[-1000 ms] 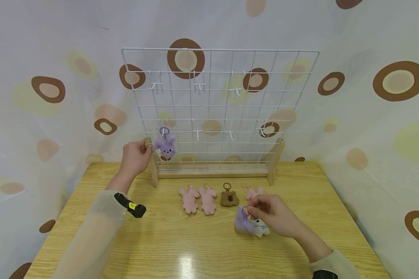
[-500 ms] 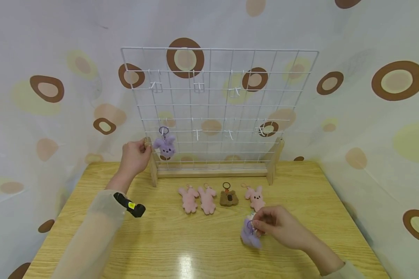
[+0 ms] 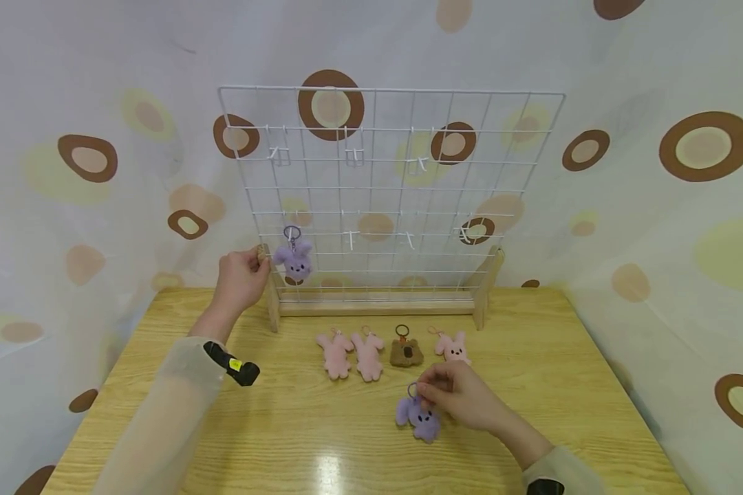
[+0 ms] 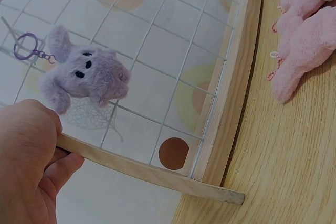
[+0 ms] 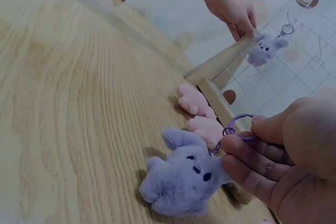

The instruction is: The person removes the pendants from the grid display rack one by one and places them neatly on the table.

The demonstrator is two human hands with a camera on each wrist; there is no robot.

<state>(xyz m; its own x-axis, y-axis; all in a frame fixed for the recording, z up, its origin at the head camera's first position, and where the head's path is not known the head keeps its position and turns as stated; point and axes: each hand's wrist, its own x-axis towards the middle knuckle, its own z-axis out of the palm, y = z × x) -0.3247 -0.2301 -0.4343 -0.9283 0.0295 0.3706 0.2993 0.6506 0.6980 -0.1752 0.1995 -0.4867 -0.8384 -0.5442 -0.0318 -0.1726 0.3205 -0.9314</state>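
Note:
My left hand [image 3: 241, 278] grips the top of the rack's left wooden upright [image 4: 142, 166]. Beside it, a purple plush keychain [image 3: 294, 261] hangs by its ring from a hook on the white wire grid [image 3: 374, 185]. My right hand [image 3: 461, 395] pinches the purple ring [image 5: 241, 125] of a second purple plush keychain [image 3: 422, 418], between thumb and fingers. That plush's face shows in the right wrist view, and its body is low over the tabletop [image 3: 272, 426]. Part of it is hidden behind the fingers in the head view.
Pink plush keychains [image 3: 336, 357] and a brown plush keychain [image 3: 406, 352] lie in a row before the rack's wooden base [image 3: 378, 304]. Another pink plush [image 3: 452, 346] lies right of them, partly behind my right hand. Several white hooks [image 3: 349, 239] stick out from the grid.
My right hand first drew back toward me and right, then moved left with the purple plush, which has turned to show its face. The white plush near it went out of sight. My left hand stayed still.

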